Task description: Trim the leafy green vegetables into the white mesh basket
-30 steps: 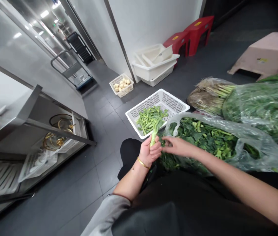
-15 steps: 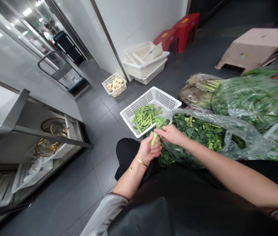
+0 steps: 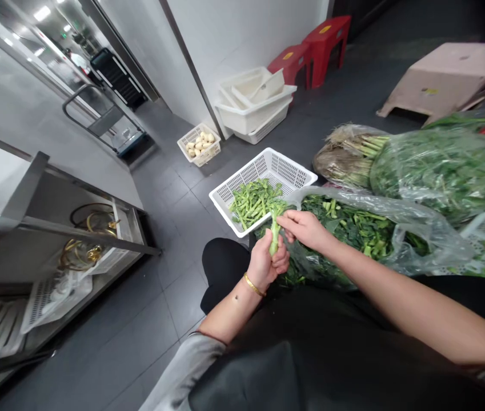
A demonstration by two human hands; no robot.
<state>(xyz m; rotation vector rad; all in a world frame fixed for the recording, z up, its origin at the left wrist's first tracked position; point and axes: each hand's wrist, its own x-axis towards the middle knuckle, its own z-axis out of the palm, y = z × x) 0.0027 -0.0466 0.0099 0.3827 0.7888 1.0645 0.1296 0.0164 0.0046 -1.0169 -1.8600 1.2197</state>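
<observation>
My left hand (image 3: 268, 258) is wrapped round the lower part of a thick leafy green stalk (image 3: 275, 231), held upright. At its upper side, the bent fingers of my right hand (image 3: 304, 228) pinch against the stalk; the fingertips are partly hidden. Just beyond both hands sits a white slotted basket (image 3: 293, 173) with trimmed green stalks (image 3: 251, 202) heaped in its near left part. An open plastic bag (image 3: 422, 220) of dark leafy greens (image 3: 345, 228) lies under and beside my right forearm.
Bagged greens (image 3: 443, 165) and rooted bundles (image 3: 349, 154) lie at the right. Farther off are a small basket of pale peeled bulbs (image 3: 200, 144), stacked white bins (image 3: 253, 105), red stools (image 3: 325, 48) and a pink stool (image 3: 448, 77). A steel shelf (image 3: 88, 231) stands left, a trolley (image 3: 105, 123) behind.
The stalk has shifted slightly right and stands more upright in my left hand. My right hand has moved a little, from the stalk's middle to its upper side.
</observation>
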